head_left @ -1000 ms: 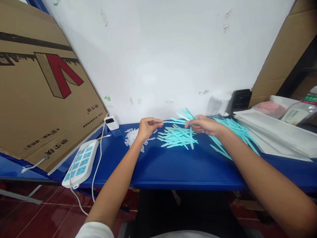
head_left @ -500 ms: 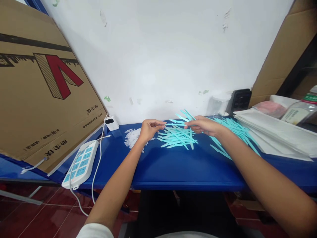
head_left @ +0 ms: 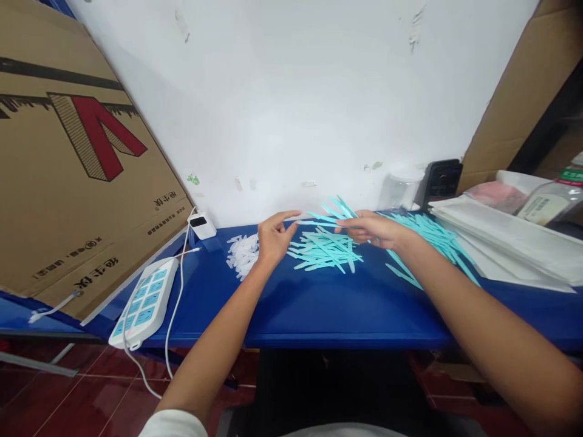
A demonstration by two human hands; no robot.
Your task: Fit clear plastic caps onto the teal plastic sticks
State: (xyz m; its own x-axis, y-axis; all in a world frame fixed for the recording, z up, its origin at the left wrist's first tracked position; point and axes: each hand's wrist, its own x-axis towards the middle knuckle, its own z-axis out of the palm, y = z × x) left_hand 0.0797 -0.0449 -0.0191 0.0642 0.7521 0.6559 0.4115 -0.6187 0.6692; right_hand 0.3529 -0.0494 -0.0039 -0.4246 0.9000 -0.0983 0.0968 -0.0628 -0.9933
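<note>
My right hand (head_left: 371, 229) is closed around several slim turquoise plastic sticks (head_left: 336, 209) that look like eyebrow razors, their ends fanned out to the left and up. One held stick points left, and its pale tip reaches near my left hand (head_left: 276, 237). The thumb and index finger of that hand are apart around the tip; contact is too fine to make out. Below the hands lies a pile of similar turquoise sticks (head_left: 325, 252). Small whitish translucent plastic pieces (head_left: 243, 255), like caps, are heaped left of it, partly behind my left hand.
Another turquoise heap (head_left: 430, 233) lies beyond my right forearm, beside stacked white sheets (head_left: 501, 243). A clear jar (head_left: 403, 188) and a black device (head_left: 441, 182) stand at the wall. A power strip (head_left: 148, 303) with cables and a large cardboard box (head_left: 91, 182) are left.
My left thumb and index finger have parted from their pinch at the stick's end. The right hand keeps its sticks nearly in place. The view has shifted slightly.
</note>
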